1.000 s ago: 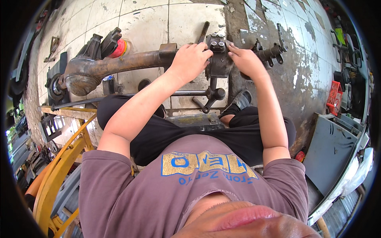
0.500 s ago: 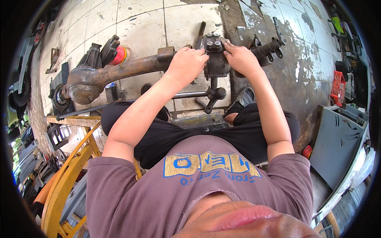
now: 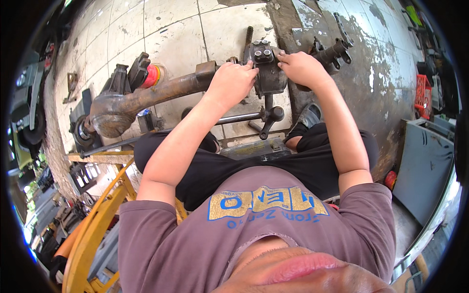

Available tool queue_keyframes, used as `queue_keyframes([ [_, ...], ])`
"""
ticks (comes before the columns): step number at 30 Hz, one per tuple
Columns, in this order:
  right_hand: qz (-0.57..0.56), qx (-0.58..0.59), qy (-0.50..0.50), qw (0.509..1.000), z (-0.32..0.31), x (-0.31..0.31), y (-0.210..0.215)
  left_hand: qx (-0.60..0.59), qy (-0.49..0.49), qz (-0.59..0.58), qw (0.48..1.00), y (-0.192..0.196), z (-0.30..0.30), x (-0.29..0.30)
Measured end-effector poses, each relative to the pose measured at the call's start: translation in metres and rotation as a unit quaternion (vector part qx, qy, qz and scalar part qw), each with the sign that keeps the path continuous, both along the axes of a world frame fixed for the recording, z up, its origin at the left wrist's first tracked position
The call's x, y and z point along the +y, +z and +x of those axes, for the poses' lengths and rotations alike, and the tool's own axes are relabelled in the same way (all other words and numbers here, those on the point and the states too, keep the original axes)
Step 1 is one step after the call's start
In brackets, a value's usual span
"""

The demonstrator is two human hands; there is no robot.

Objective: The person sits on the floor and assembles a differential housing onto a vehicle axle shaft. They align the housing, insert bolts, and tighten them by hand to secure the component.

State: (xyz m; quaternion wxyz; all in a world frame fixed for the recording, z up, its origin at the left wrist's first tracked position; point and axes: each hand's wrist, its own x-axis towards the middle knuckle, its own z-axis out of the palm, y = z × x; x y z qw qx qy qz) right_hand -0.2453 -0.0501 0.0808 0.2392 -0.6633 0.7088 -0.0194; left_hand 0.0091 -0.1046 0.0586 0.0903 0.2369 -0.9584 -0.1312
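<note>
A dark steering knuckle [image 3: 270, 84] with several bright bolt heads on top sits at the right end of a rusty brown axle housing [image 3: 161, 91]. My left hand [image 3: 231, 81] grips the knuckle's left side, fingers curled and thumb against its edge. From the opposite side my right hand [image 3: 304, 71] holds it, fingertips pressed on the upper right edge. A tie rod [image 3: 239, 118] joins the knuckle at a ball joint [image 3: 276, 114] below. Beyond my right hand a dark shaft-like part [image 3: 334, 53] sticks out. Undersides of both palms are hidden.
The axle's round differential bulge [image 3: 113, 116] is at left, by a red round object [image 3: 151, 76]. A yellow metal frame [image 3: 95, 219] stands near my left elbow. To the right are a grey metal cabinet [image 3: 422, 166] and a red crate [image 3: 422, 95]. Worn tiles [image 3: 173, 36] cover the floor.
The whole view has shifted slightly, so the scene sits a little further right. Both hands stay on the knuckle, with little visible change in grip.
</note>
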Motion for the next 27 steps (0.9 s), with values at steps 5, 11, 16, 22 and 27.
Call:
queue_keyframes([
  [5,-0.018,0.020,-0.029,0.999,-0.008,0.001,-0.033,-0.029,-0.006,-0.014,0.999,0.007,-0.005,0.001],
  [11,0.044,-0.009,-0.037,0.998,0.001,0.001,0.006,-0.010,-0.005,-0.011,1.000,0.005,-0.003,0.000],
  [16,-0.040,-0.016,-0.035,0.998,-0.003,0.006,-0.031,-0.011,-0.018,-0.007,1.000,0.007,-0.005,-0.005],
  [22,-0.009,-0.039,-0.056,0.998,-0.002,0.003,-0.008,-0.010,-0.012,0.006,1.000,0.008,-0.004,-0.004],
  [27,0.047,-0.007,-0.021,0.999,-0.008,-0.001,-0.006,-0.019,-0.013,0.005,1.000,0.010,-0.003,-0.002],
])
